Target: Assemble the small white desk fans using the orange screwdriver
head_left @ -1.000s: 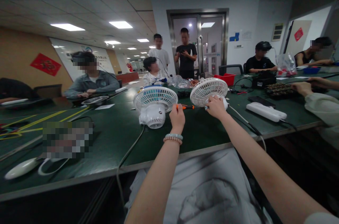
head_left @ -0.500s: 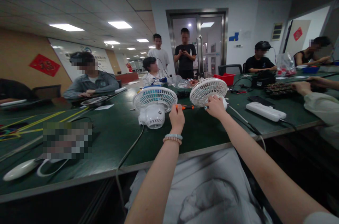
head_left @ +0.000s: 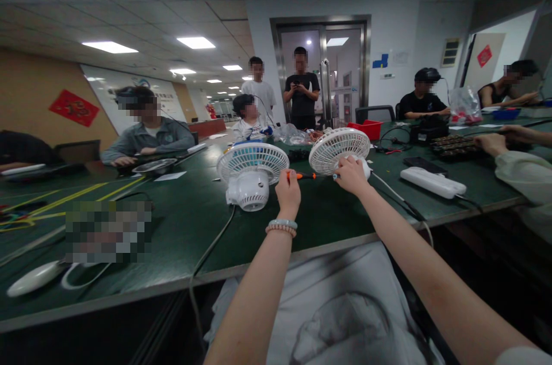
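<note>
Two white fans lie on the green table [head_left: 172,238]. My left hand [head_left: 288,189] is closed around an orange and black screwdriver [head_left: 307,176], its shaft pointing right toward the second fan. Just left of that hand is the first fan [head_left: 252,175], its motor housing facing me. My right hand [head_left: 351,174] rests with bent fingers on the back of the right fan [head_left: 334,151]. A small light-blue tip shows at its fingertips; what it belongs to is too small to make out.
A white power strip [head_left: 432,182] and a dark phone [head_left: 425,165] lie to the right. A red bin [head_left: 366,129] stands behind the fans. Another person's hands [head_left: 493,143] are at the right. Cables cross the table edge.
My hands and both fans hold nearly the same positions. The seated person at the left has shifted their hands slightly, and the view has moved a little.
</note>
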`<state>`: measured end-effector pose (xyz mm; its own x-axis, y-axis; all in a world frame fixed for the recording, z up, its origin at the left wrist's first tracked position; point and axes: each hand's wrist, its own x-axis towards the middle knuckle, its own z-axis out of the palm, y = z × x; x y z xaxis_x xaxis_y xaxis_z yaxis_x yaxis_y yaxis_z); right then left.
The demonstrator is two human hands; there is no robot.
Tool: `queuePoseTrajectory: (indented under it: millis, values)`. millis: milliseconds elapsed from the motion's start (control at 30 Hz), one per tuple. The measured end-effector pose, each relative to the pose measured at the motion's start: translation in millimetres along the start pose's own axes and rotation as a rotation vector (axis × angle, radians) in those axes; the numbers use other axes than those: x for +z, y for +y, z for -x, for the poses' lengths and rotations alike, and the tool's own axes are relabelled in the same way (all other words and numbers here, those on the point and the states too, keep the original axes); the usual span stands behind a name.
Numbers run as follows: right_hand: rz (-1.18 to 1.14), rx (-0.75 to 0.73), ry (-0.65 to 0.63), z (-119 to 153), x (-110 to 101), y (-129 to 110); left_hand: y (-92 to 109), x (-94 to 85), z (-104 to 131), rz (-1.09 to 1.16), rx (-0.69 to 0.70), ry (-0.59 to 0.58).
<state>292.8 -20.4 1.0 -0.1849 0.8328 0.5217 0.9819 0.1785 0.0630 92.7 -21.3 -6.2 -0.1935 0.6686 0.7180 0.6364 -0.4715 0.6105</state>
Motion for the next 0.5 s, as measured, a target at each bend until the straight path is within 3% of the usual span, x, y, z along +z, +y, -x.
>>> queuePoseTrajectory:
  millis: [300, 500]
  values:
    - [-0.004, 0.011, -0.027, 0.3, -3.4, -1.5, 1.2, -1.5, 0.5, 0.007, -0.021, -0.006]
    - [-0.007, 0.003, -0.001, 0.2, -0.2, -0.7, -3.7, 1.4, 1.7, 0.175, -0.07, -0.064]
